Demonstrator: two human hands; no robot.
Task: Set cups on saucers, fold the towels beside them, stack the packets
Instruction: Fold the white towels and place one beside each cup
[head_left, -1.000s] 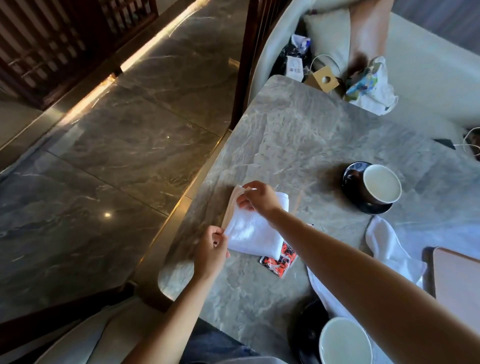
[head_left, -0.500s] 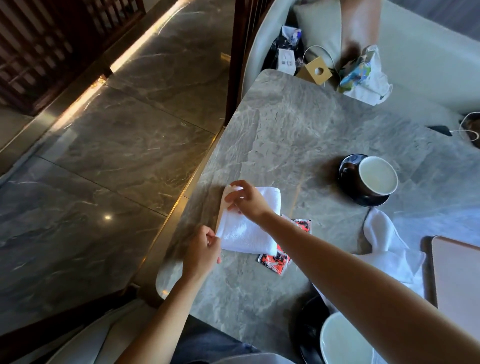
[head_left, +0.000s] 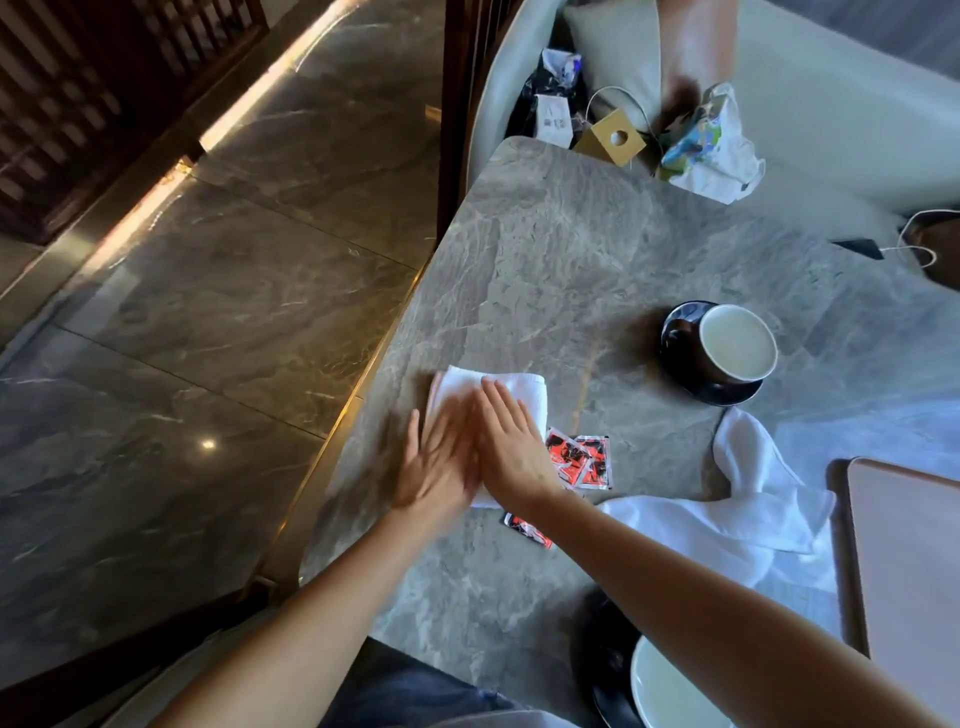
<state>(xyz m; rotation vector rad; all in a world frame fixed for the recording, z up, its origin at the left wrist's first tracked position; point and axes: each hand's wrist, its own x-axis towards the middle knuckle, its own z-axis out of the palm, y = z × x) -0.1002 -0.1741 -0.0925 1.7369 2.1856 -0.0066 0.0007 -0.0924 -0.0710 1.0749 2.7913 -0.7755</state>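
Observation:
A folded white towel (head_left: 511, 387) lies near the left edge of the grey marble table (head_left: 571, 249). Both hands lie flat on it with straight fingers: my left hand (head_left: 441, 457), blurred by motion, and my right hand (head_left: 511, 447) beside it. Red and black packets (head_left: 584, 460) lie just right of the towel, one more packet (head_left: 527, 527) partly under my right forearm. A second white towel (head_left: 748, 499) lies crumpled to the right. A dark cup with a pale inside (head_left: 735, 345) stands on a black saucer (head_left: 685, 384). Another cup (head_left: 670, 686) on a dark saucer (head_left: 602, 654) shows at the bottom edge.
A pale wooden board (head_left: 914, 571) lies at the right edge. Beyond the table's far end, a light sofa (head_left: 831, 130) holds a small cardboard box (head_left: 613, 137), a plastic bag (head_left: 711, 145) and cables. A dark wooden post (head_left: 462, 104) stands left of the table, above the polished stone floor.
Both hands have let go of the towel's edges and now press flat on top of it. The towel lies folded flat on the table. The left hand is moving.

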